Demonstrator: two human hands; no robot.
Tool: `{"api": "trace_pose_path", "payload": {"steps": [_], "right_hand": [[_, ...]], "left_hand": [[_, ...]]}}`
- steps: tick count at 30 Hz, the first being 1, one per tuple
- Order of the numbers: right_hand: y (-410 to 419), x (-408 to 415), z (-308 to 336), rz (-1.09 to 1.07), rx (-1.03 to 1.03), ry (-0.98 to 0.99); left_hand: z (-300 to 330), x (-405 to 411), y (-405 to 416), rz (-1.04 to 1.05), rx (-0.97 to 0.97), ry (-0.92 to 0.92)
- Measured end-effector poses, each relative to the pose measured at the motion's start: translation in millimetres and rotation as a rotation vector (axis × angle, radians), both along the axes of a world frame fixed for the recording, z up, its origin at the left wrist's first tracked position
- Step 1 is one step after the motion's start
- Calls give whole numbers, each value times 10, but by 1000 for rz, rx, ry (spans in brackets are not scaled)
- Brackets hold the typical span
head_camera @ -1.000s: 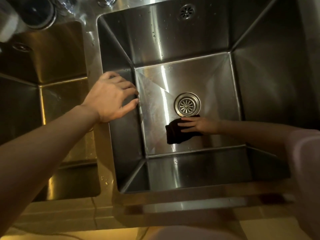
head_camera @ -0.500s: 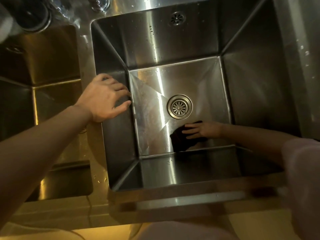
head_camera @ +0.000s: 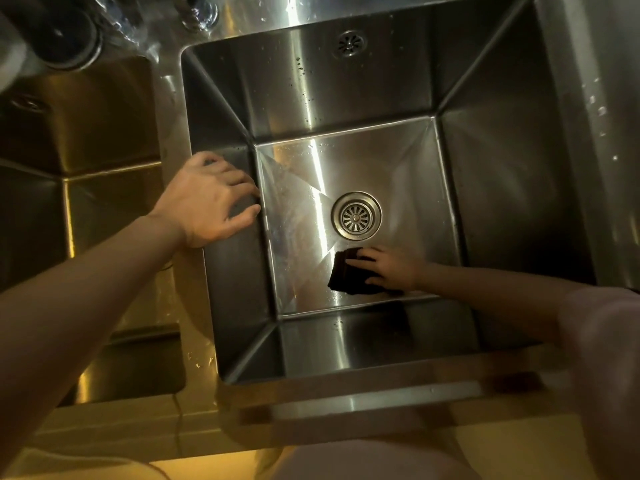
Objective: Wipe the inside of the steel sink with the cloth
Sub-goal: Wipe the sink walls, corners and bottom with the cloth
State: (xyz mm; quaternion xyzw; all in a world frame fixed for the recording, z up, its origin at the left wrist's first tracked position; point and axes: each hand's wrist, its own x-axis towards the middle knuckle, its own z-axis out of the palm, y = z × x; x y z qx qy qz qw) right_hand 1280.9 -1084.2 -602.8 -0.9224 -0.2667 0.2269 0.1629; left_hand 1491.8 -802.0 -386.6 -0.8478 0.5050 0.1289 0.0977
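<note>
A deep square steel sink [head_camera: 346, 98] fills the middle of the view, with a round drain strainer [head_camera: 356, 215] in its floor. A dark folded cloth [head_camera: 348, 275] lies on the sink floor just in front of the drain, near the front wall. My right hand [head_camera: 389, 268] reaches down into the basin and presses flat on the cloth, fingers spread and pointing left. My left hand [head_camera: 207, 202] rests on the sink's left rim, its fingers hanging over the inner wall.
A second steel basin [head_camera: 86, 168] lies to the left, beyond a narrow divider. Tap fittings [head_camera: 201, 12] stand on the wet back ledge. An overflow grille [head_camera: 349, 44] sits high on the back wall. The counter edge [head_camera: 346, 407] runs along the front.
My right hand has slid the cloth to the right across the sink floor, below the drain. My left hand has stayed on the left rim. The camera has shifted slightly.
</note>
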Motion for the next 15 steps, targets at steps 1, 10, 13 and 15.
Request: {"api": "trace_pose_path", "payload": {"steps": [1,10,13,15], "right_hand": [[63,83,51,-16,-63,32],[197,365,233,-481,-326,239],[378,114,246,-1145,-323,432],[647,50,251,-1520,-289,570]], "left_hand": [[8,-1,-6,1,6,6],[32,-5,-17,6,-29,39],[21,2,3,-10,-63,38],[3,-1,21,-36,-72,35]]}}
